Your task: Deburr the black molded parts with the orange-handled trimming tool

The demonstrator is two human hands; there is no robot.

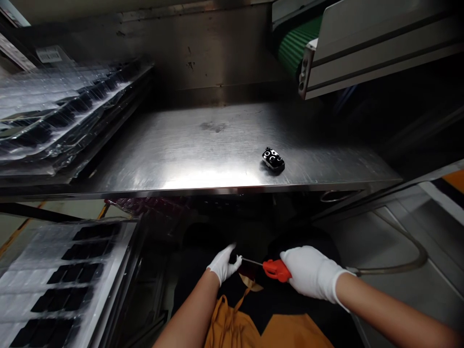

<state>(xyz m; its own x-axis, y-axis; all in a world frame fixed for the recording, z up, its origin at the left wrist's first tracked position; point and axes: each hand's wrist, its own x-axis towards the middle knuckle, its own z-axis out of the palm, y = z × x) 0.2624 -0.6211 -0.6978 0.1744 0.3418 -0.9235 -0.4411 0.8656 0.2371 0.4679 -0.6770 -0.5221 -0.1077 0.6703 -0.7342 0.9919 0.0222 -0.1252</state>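
The right grip (313, 271), in a white cotton glove, is closed in a full fist around the red-orange handle (276, 270) of a small screwdriver, a hold that seems suited to bearing down and turning. Its thin steel shaft (252, 261) points across the body toward the left grip (224, 264), also gloved, which is narrow, its fingers gathered right by the tip. Something small and dark may sit there, but the fingers hide it, so I cannot tell what they hold. Both hands work close together above an orange apron (232, 328), perhaps to keep the tip steady against the chest, below the front edge of the stainless steel surface (181, 154). A single black molded part (273, 160) lies apart on that surface, well beyond the hands. Stacked clear trays with black parts (61, 285) sit at the left, within easy reach, and more (61, 104) rest farther back. A green conveyor belt (295, 46) runs under a metal housing (377, 48) at the far right.
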